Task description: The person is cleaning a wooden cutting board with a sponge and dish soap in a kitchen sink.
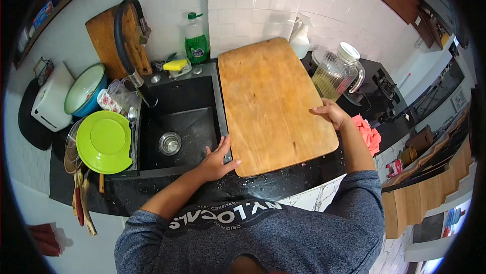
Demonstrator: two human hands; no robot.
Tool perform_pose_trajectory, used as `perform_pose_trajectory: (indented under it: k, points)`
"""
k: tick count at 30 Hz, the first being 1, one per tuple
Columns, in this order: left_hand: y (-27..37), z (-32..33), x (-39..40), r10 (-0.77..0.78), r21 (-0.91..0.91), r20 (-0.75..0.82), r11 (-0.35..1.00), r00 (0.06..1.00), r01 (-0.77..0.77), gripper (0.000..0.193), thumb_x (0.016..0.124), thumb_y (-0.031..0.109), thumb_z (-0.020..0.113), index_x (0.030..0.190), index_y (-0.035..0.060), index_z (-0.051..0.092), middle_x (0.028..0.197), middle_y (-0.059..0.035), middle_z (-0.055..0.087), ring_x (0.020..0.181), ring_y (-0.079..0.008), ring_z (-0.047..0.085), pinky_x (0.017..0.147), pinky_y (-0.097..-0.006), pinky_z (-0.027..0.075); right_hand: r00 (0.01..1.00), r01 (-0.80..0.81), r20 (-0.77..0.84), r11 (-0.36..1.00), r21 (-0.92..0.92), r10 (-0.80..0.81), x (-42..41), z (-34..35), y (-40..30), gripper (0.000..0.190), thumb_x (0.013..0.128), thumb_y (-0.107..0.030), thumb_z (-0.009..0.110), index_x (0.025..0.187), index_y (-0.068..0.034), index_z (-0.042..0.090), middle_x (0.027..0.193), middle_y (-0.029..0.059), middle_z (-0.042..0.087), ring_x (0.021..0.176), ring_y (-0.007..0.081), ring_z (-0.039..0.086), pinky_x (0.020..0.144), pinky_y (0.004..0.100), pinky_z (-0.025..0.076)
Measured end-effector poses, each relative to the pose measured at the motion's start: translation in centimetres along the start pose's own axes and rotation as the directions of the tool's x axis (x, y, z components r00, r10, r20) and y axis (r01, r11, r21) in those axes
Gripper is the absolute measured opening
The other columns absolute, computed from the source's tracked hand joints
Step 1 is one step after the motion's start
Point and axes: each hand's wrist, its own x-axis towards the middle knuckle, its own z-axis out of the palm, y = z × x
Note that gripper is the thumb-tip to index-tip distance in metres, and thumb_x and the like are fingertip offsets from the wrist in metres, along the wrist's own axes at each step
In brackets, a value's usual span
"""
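Observation:
A large wooden cutting board (273,103) lies slanted on the black countertop (262,184), just right of the black sink (190,126). My right hand (334,114) grips the board's right edge, thumb on top and fingers out of sight beneath or behind the edge. At the board's lower left edge is my left hand (218,162), fingers spread over the sink's rim and thumb at the board; whether it presses on the board is unclear. A glass pitcher with a white lid (336,70) stands close beyond my right hand, and a coral cloth (367,134) lies beside my right forearm.
A black faucet (121,38) arches over the sink's left side. Left of it are a lime-green colander or basin (104,141), an enamel bowl (85,89) and wooden utensils. Behind stand a green soap bottle (196,42), a yellow sponge (175,65) and a spray bottle (300,38). A gas stove (385,84) is at right.

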Motion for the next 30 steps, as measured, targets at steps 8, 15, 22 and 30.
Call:
perform_pose_trajectory:
  k: [8,15,22,30]
  points:
    - [-1.9,1.1,0.6,-0.021,-0.416,-0.051,0.909,0.999,-0.002,0.081,0.082,0.039,0.046,0.131,0.0003,-0.006,0.137,-0.0180,0.013,0.129,-0.0254,0.007,0.095,-0.0527,-0.011,0.938,0.344,-0.040,0.939,0.005,-0.343,-1.5,3.2,-4.0,0.046,0.063,-0.006,0.053,0.107,0.005,0.045,0.096,0.0116,0.056,0.081,0.0186,0.055,0.076,0.0297,0.043]
    - [0.8,0.1,0.0,-0.039,-0.701,-0.061,0.713,0.997,-0.015,0.078,0.084,0.042,0.041,0.131,-0.0016,-0.003,0.135,-0.0181,0.020,0.127,-0.0236,0.016,0.101,-0.0404,0.005,0.913,0.394,-0.114,0.919,-0.005,-0.392,-5.3,7.4,-6.6,0.040,0.063,-0.002,0.052,0.102,0.005,0.046,0.087,0.0092,0.054,0.075,0.0179,0.054,0.070,0.0286,0.044]
    - [1.1,-0.4,-0.5,-0.039,-0.699,-0.113,0.714,0.993,-0.052,0.072,0.084,0.042,0.041,0.131,-0.0029,0.010,0.132,-0.0180,0.026,0.126,-0.0224,0.019,0.101,-0.0342,0.012,0.822,0.518,-0.172,0.838,-0.170,-0.543,-10.6,13.0,-7.4,0.047,0.062,0.002,0.053,0.107,0.004,0.041,0.090,0.0107,0.054,0.079,0.0158,0.054,0.070,0.0261,0.043]
    - [1.1,-0.6,-1.8,-0.034,-0.892,-0.093,0.447,0.995,-0.068,0.061,0.086,0.043,0.034,0.134,0.0127,0.013,0.122,-0.0145,0.043,0.120,-0.0265,0.029,0.100,-0.0439,0.004,0.757,0.610,-0.150,0.770,-0.187,-0.636,-16.4,17.0,-7.0,0.051,0.066,0.005,0.053,0.114,0.001,0.038,0.098,0.0102,0.053,0.088,0.0150,0.051,0.076,0.0272,0.041]
